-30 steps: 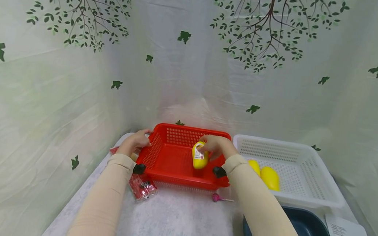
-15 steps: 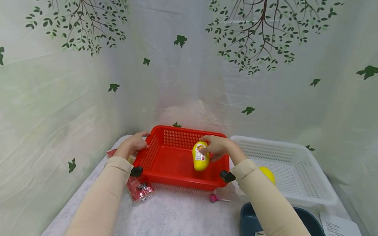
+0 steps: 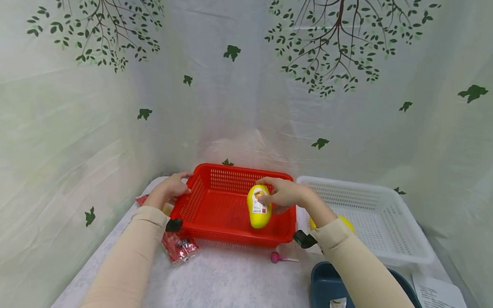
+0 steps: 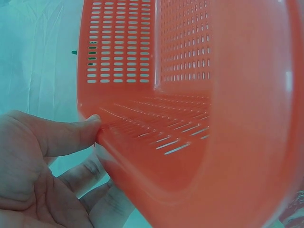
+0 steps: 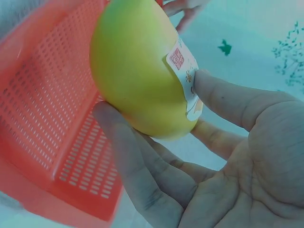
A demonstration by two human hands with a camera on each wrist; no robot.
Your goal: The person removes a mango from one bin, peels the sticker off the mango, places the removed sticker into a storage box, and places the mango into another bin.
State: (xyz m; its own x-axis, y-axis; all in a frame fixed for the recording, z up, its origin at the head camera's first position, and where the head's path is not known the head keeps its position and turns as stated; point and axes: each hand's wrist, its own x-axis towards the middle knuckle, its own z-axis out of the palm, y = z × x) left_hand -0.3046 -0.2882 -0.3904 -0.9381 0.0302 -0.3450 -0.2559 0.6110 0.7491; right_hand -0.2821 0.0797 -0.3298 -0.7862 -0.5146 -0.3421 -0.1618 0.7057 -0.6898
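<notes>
My right hand (image 3: 285, 195) holds a yellow mango (image 3: 259, 219) with a white label above the red plastic basket (image 3: 218, 221). In the right wrist view the thumb presses the label (image 5: 183, 71), and the fingers support the mango from the other side. At the basket's left end my left hand (image 3: 170, 189) grips the rim. The left wrist view shows its thumb (image 4: 76, 135) on the rim and the other fingers outside, below it. More yellow mango surface (image 3: 346, 222) shows in the white basket (image 3: 395, 231), partly hidden by my right wrist.
Red shiny packets (image 3: 178, 249) lie at the red basket's front left. A pink lollipop (image 3: 275, 257) lies before it. At the front right stand a dark blue tray (image 3: 321, 293) with a small white packet (image 3: 337, 307) and a printed paper sheet (image 3: 446, 306).
The right forearm has swung rightward, and the mango has come slightly nearer with its label turned more towards me. My left hand keeps its hold. The whole view has shifted a little.
</notes>
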